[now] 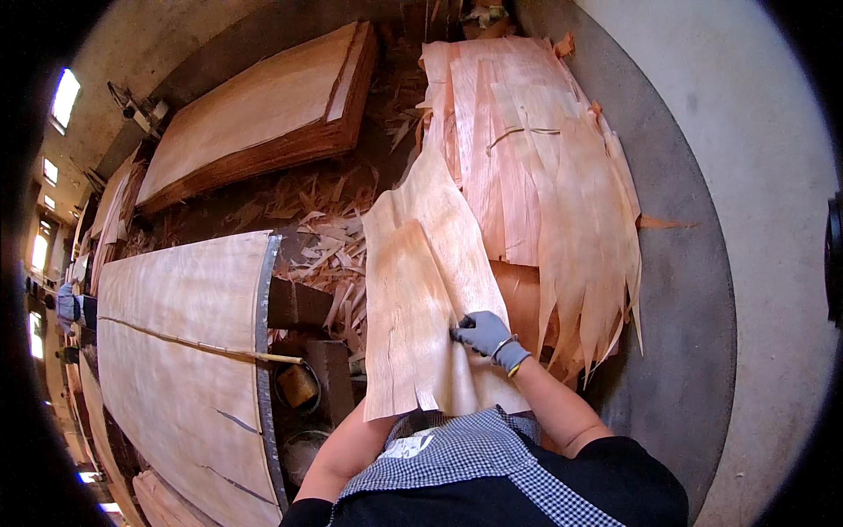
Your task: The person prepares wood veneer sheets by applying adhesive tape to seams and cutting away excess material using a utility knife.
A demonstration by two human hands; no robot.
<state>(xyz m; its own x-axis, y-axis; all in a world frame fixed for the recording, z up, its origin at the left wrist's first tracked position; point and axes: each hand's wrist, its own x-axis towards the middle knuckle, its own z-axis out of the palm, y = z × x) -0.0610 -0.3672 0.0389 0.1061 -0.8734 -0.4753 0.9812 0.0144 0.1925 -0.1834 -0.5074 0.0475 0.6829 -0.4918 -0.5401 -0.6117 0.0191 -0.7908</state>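
Note:
A large, pale wood veneer sheet [408, 325] hangs in front of me, folded and buckled, with splits along its lower edge. My right hand [485, 335], in a grey glove with a yellow-edged cuff, is closed on a pinched fold near the sheet's right side. My left forearm reaches up to the sheet's lower left edge. The left hand is hidden behind the veneer, so its fingers do not show. Just beyond the right hand lies a pile of loose veneer strips [571, 202], pinkish and cream, with ragged ends fanning toward me.
At left, a veneer-faced panel [184, 299] with a dark edge carries a long thin stick [202, 345]. Near the stick's end stands a round container [299, 386] holding a yellowish block. A thick veneer stack [263, 105] lies far left. Scraps [334, 255] litter the floor. Another person [68, 307] stands far left.

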